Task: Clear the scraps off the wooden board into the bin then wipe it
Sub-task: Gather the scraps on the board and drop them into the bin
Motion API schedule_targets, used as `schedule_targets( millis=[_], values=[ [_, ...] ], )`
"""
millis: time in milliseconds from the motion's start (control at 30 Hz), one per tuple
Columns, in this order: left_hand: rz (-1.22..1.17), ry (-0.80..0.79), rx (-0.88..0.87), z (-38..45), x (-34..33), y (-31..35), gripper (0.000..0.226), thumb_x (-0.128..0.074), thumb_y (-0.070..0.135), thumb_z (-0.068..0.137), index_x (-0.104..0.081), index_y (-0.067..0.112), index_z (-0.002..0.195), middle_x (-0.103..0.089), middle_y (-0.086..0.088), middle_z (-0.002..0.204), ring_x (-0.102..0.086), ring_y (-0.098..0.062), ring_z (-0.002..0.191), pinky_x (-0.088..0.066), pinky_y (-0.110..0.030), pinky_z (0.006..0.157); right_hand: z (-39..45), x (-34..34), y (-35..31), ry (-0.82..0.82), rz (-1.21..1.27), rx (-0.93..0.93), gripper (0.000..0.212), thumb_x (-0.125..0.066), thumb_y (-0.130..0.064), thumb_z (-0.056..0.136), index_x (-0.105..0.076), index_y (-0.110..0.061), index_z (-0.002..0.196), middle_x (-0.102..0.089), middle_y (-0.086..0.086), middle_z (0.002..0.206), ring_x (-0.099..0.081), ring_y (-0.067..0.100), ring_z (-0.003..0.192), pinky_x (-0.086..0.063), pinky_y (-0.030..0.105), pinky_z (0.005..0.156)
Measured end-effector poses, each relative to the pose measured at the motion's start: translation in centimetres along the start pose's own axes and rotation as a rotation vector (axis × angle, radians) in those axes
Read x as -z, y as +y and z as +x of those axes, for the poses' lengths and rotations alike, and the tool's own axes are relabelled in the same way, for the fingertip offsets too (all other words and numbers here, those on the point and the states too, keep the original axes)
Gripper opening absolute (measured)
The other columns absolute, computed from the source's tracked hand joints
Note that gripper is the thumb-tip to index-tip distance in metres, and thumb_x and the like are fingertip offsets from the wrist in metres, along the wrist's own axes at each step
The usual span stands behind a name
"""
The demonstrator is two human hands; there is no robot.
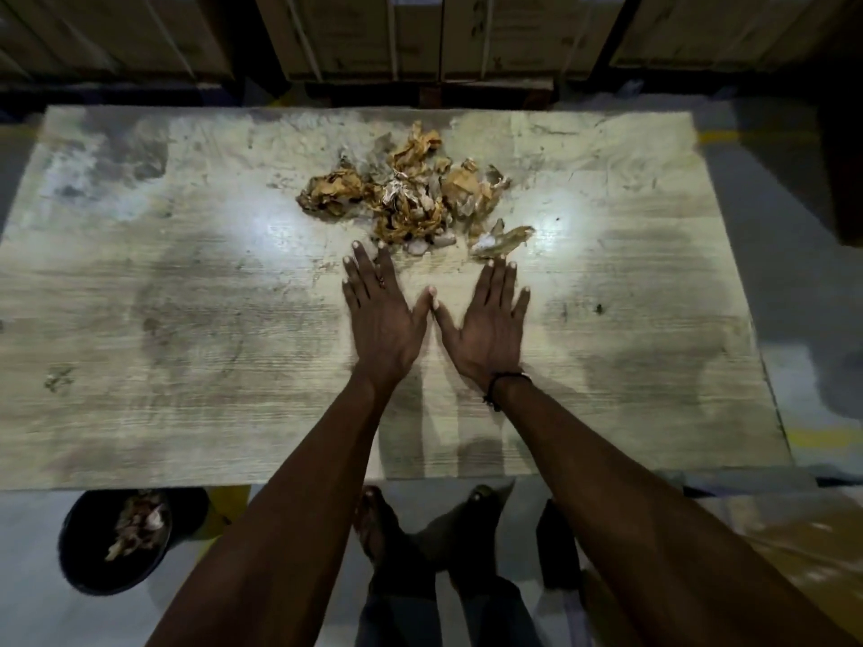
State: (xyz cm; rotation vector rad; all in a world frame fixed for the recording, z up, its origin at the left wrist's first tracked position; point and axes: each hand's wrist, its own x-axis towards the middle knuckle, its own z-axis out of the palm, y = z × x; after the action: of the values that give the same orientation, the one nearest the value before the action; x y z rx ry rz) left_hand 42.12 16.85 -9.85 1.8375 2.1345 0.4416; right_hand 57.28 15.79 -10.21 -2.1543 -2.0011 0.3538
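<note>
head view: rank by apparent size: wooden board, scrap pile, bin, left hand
1. wooden board, by far the largest
2. scrap pile
3. bin, near the pile's size and partly hidden by the board, so uncertain
4. left hand, smallest

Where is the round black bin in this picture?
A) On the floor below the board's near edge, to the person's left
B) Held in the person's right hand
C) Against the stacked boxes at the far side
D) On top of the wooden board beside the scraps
A: the round black bin sits on the floor under the near left edge of the pale wooden board, already holding some scraps.
</note>
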Motion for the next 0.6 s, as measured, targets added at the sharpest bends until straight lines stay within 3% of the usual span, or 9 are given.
schedule_targets(
  millis=[133, 233, 367, 500, 600],
  values=[
    [-0.063, 0.045, 0.025, -2.4, 1.4, 0.1, 0.096, -0.044, 0.069, 0.103, 0.003, 0.018, 0.168, 0.016, -0.009, 0.175, 0.011, -0.036, 0.161, 0.0, -0.056, 0.128, -1.5, 1.7, 1.6, 0.078, 0.089, 0.009, 0.094, -0.033, -0.069, 0.103, -0.006, -0.004, 0.166, 0.0, 0.014, 0.175, 0.005, 0.028, 0.162, 0.001, 0.05, 0.131],
    [-0.043, 0.042, 0.105, -6.2, 1.2, -0.9, 0.102, -0.046, 0.072, 0.1, 0.002, 0.013, 0.168, 0.011, -0.012, 0.175, 0.009, -0.035, 0.162, -0.001, -0.058, 0.129, -3.5, 2.5, 5.1, 0.184, 0.144, -0.192, 0.093, -0.043, -0.064, 0.102, -0.008, -0.007, 0.166, -0.002, 0.013, 0.175, 0.001, 0.03, 0.162, -0.002, 0.05, 0.13],
    [0.02, 0.004, 0.174, -7.7, 0.5, -0.8, 0.106, -0.033, 0.078, 0.099, 0.001, 0.003, 0.166, 0.009, -0.017, 0.174, 0.008, -0.032, 0.162, -0.005, -0.056, 0.13, -4.1, 3.0, 9.5, 0.226, 0.089, -0.413, 0.098, -0.043, -0.067, 0.099, -0.014, 0.002, 0.163, -0.012, 0.025, 0.171, -0.008, 0.04, 0.16, -0.012, 0.058, 0.128],
    [-0.005, 0.026, 0.17, -5.9, 0.1, -0.3, 0.107, -0.034, 0.078, 0.1, 0.002, 0.0, 0.165, 0.01, -0.02, 0.174, 0.009, -0.033, 0.162, -0.003, -0.052, 0.131, -1.7, 2.7, 7.9, 0.186, 0.086, -0.463, 0.107, -0.038, -0.073, 0.098, -0.014, 0.012, 0.159, -0.008, 0.03, 0.17, -0.003, 0.041, 0.16, -0.008, 0.052, 0.13],
    [-0.011, 0.032, 0.143, -3.9, 0.1, 0.1, 0.108, -0.035, 0.078, 0.1, 0.003, 0.0, 0.165, 0.007, -0.02, 0.174, 0.007, -0.033, 0.162, -0.003, -0.048, 0.131, 0.3, 2.1, 5.8, 0.187, 0.079, -0.354, 0.104, -0.036, -0.071, 0.099, -0.016, 0.011, 0.16, -0.011, 0.03, 0.17, -0.008, 0.041, 0.16, -0.008, 0.05, 0.13]
  ],
)
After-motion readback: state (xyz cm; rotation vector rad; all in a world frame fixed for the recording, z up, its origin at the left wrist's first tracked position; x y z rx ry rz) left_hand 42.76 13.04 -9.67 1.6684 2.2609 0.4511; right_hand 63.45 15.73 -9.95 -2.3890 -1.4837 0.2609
